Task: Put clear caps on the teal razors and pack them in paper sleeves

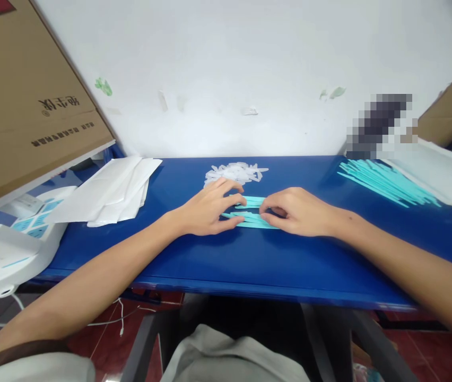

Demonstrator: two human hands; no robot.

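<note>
Several thin turquoise strips [254, 220] lie in two small groups on the blue table [226, 265], between my hands. My left hand [220, 208] rests at their left ends, its fingers spread and curved over them. At the right ends, my right hand [292, 211] has thumb and fingertips close together on the strips; its fingers partly cover them. A pile of small translucent white pieces [236, 172] sits just behind my left hand.
More turquoise strips [387, 181] lie at the right, beside a white sheet or bag [441, 172]. White paper-like sheets [116, 185], a large cardboard box [31, 90] and a white power strip [51, 249] are at the left. A white wall [229, 69] stands behind.
</note>
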